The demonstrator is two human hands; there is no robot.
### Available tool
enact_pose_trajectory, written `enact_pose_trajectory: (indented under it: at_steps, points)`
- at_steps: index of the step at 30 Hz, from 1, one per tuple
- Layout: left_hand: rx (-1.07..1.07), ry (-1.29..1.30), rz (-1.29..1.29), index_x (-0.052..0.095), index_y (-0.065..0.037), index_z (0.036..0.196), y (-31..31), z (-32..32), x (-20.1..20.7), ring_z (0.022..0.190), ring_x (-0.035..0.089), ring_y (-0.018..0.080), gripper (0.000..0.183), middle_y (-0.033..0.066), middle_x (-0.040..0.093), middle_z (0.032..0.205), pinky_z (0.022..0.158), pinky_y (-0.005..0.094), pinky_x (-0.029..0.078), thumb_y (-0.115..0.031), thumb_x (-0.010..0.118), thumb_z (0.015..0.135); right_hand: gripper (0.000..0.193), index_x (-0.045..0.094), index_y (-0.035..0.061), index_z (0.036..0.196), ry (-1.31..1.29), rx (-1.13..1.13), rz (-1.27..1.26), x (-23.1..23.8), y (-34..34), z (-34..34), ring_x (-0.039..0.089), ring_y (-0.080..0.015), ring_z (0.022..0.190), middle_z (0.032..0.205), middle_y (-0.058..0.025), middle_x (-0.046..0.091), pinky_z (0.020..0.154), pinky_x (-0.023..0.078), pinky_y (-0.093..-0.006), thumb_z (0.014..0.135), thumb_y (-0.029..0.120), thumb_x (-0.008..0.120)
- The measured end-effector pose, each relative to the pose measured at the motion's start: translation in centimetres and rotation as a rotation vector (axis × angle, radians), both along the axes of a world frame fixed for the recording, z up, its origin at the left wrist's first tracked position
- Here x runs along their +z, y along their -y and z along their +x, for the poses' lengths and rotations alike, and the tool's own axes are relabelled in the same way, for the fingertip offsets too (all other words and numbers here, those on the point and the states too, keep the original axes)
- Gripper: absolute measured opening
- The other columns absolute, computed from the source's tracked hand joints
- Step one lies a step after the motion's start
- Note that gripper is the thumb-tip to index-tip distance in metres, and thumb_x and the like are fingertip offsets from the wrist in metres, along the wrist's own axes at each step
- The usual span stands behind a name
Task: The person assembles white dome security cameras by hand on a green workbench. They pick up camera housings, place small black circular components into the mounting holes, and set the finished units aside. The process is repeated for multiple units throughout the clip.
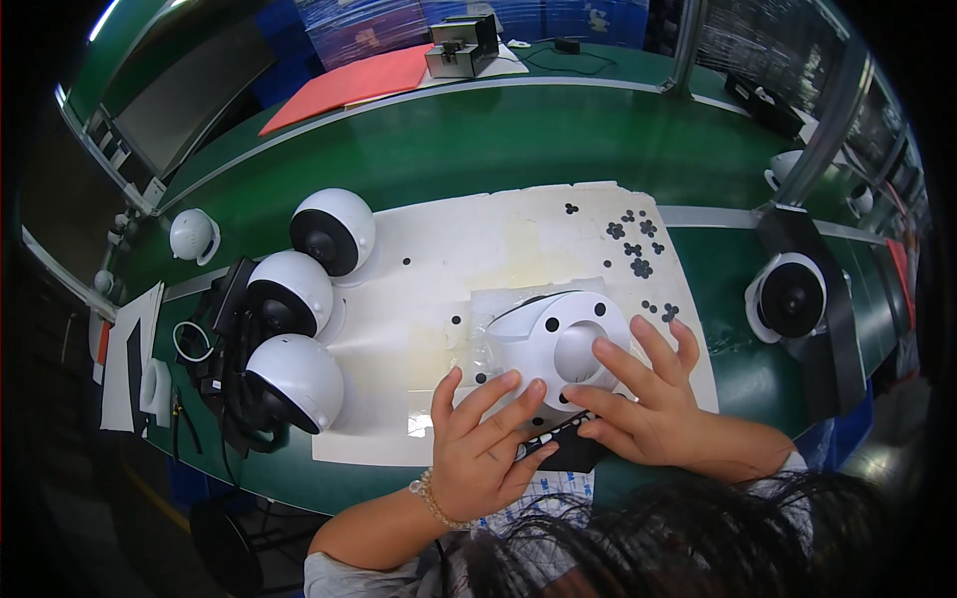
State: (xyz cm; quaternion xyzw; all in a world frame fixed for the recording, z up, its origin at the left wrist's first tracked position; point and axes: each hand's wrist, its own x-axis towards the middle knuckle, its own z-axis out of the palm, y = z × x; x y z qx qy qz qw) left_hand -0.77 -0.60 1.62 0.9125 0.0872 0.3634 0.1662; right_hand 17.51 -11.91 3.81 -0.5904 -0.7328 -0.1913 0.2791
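Note:
A white camera housing (508, 324) lies on a pale foam pad (481, 302), its underside facing up. Black round pads (552, 325) dot its flat base around a circular recess (573, 351). My left hand (477, 453), a beaded bracelet at its wrist, has its fingers stretched out, the tips at the near left edge of the base. From the right, my right hand (648, 409) reaches over the base with fingers spread. One fingertip is at the recess and another beside the near pad. Neither hand grips anything that I can see.
Three white ball-shaped cameras (309, 384) with black fronts stand at the left, beside black cables and pliers (179, 424). Several loose black pads (641, 267) lie on the white sheet (419, 234). Another camera (793, 297) sits right. A metal fixture (461, 58) stands at the back.

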Motion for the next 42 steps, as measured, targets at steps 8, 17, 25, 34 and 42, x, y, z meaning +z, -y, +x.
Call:
enact_pose_trajectory:
  at_steps: [8,17,25,34,42]
  points:
    - [0.017,0.000,0.000,0.061,-0.004,0.069,0.1,0.2,-0.1,0.111,0.047,0.0229,0.018,0.0032,0.055,0.119,0.097,0.0493,0.022,-0.021,0.068,0.069,0.021,0.064,0.0210,0.090,-0.152,0.168,0.057,-0.9,-0.1,-0.1,0.038,-0.0267,0.118,0.122,0.0000,0.051,0.095,0.020,-0.0433,0.070,0.024,0.068]
    - [0.032,-0.013,0.000,0.062,-0.004,0.069,0.2,0.2,-0.2,0.112,0.046,0.0221,0.017,0.0026,0.055,0.118,0.098,0.0495,0.021,-0.020,0.068,0.068,0.008,0.055,0.0080,0.087,-0.563,0.014,-0.159,-0.5,0.2,2.4,0.028,-0.0354,0.125,0.127,-0.0147,0.040,0.101,0.019,-0.0444,0.081,0.013,0.056]
    - [0.059,-0.024,0.004,0.062,-0.004,0.067,0.4,0.3,-0.1,0.111,0.047,0.0220,0.018,0.0031,0.057,0.116,0.098,0.0494,0.021,-0.021,0.067,0.069,0.010,0.057,0.0091,0.087,-0.466,0.028,-0.142,-0.5,0.2,2.3,0.032,-0.0357,0.122,0.125,-0.0127,0.044,0.097,0.022,-0.0430,0.080,0.016,0.058]
    - [0.070,-0.030,-0.004,0.060,-0.004,0.065,0.5,0.4,-0.2,0.112,0.047,0.0236,0.018,0.0049,0.057,0.117,0.098,0.0497,0.021,-0.021,0.067,0.069,0.030,0.057,0.0085,0.095,-0.421,-0.176,-0.072,-0.2,1.1,2.2,0.050,-0.0219,0.100,0.104,-0.0062,0.056,0.087,0.032,-0.0375,0.075,0.028,0.066]
    - [-0.034,-0.107,-0.089,0.061,-0.006,0.073,0.7,-0.2,1.1,0.105,0.050,0.0242,0.016,0.0053,0.057,0.115,0.093,0.0455,0.030,-0.019,0.068,0.069,0.022,0.055,0.0015,0.094,-1.825,0.205,-0.418,-0.8,-3.5,6.5,0.055,-0.0091,0.079,0.087,-0.0026,0.059,0.070,0.044,-0.0233,0.083,0.019,0.058]
